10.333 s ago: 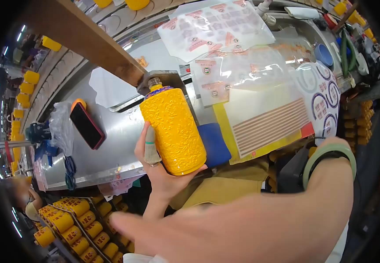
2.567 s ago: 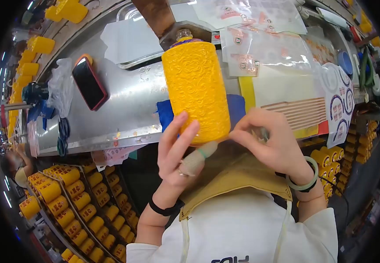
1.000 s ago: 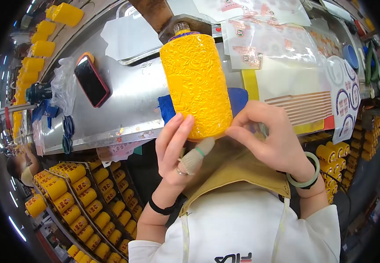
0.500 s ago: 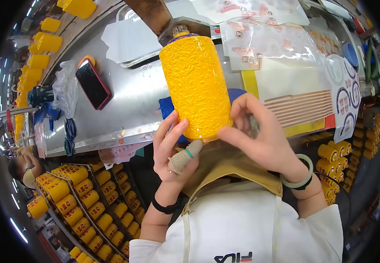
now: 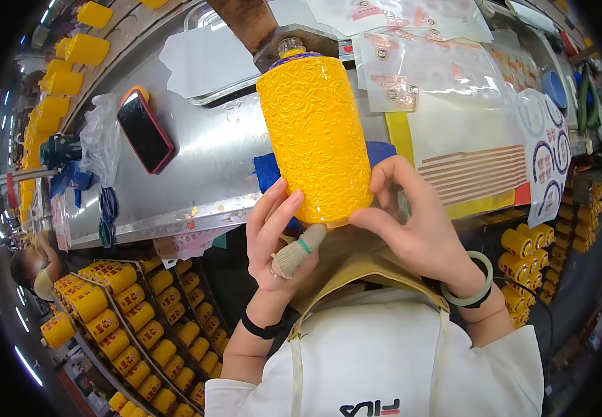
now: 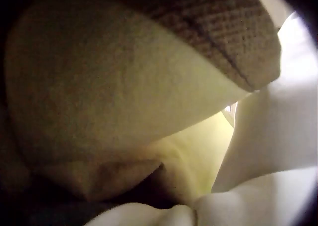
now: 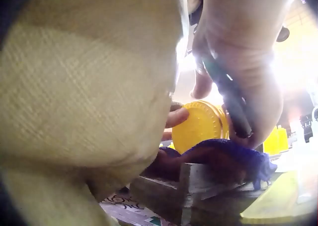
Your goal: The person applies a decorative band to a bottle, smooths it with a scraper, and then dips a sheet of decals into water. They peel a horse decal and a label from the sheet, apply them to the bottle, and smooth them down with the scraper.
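Note:
A yellow embossed bottle [image 5: 318,139] lies in the head view with its clear neck [image 5: 291,47] at a metal-and-wood fixture [image 5: 245,24]. On its lower left side rest fingers of my left hand [image 5: 276,243], and the cloth-covered thumb touches the base, gripping it. My right hand [image 5: 419,222] is curled at the lower right, thumb at the base edge and fingers by the side, with a slim dark object [image 7: 231,94] in it. The right wrist view shows the bottle's round yellow base [image 7: 196,126] between the hands. In the left wrist view tan cloth [image 6: 114,87] hides the hands.
Blue cloth [image 5: 265,170] lies under the bottle on the metal table [image 5: 200,163]. To the left are a phone [image 5: 146,132] and a plastic bag [image 5: 99,139]; to the right, striped strips [image 5: 474,174] and printed sticker sheets [image 5: 544,153]. Racked yellow bottles [image 5: 127,299] stand lower left.
The bottle was held by the left hand alone about ten seconds ago; both hands are now at its base. Over the last second its raised pattern has turned slightly, and the right thumb has shifted a little.

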A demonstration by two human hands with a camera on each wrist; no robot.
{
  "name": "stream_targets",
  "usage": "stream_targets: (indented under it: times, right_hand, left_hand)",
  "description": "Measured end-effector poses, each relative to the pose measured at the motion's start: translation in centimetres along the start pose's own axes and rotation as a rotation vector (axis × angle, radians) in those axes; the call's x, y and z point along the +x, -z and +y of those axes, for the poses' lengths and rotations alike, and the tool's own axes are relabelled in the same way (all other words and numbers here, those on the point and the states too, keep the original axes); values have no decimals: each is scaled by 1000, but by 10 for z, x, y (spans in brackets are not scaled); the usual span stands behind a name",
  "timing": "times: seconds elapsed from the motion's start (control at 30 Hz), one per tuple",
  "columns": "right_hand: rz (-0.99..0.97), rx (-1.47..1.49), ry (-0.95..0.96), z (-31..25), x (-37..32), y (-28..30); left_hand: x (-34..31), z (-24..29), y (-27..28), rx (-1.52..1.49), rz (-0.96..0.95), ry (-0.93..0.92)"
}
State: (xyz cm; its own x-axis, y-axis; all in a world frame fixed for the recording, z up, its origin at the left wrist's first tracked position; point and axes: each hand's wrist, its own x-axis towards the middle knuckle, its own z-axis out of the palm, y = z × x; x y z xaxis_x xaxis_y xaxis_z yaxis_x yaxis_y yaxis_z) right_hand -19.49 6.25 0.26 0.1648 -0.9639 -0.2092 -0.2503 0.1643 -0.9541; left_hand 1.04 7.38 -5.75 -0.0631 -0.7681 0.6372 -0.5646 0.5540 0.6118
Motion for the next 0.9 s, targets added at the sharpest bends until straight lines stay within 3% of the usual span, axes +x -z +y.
stream_targets:
  times: [0.07, 0.27, 0.57, 0.63, 0.67, 0.77, 0.83, 0.9]
  right_hand:
    - [-16, 70, 4, 0, 1, 3]
    - [-33, 121, 6, 1, 2, 5]
    - [22, 162, -2, -6, -1, 11]
    - [37, 189, -39, -11, -2, 20]
    - [93, 109, 25, -10, -2, 26]
    - [148, 4, 98, -25, -3, 35]
    - [-77, -246, 216, -49, -4, 33]
    - [-226, -523, 550, -77, -4, 21]
  left_hand:
    - [-4, -7, 2, 21, -16, -151]
    - [-1, -1, 7, 132, -84, -228]
    - [24, 2, 11, 86, -262, -318]
    - [11, -4, 2, 5, -148, -231]
    - [6, -5, -1, -78, -38, -140]
    - [0, -1, -1, 6, -34, -126]
    - [1, -2, 0, 105, -49, -229]
    - [12, 10, -1, 71, -78, -181]
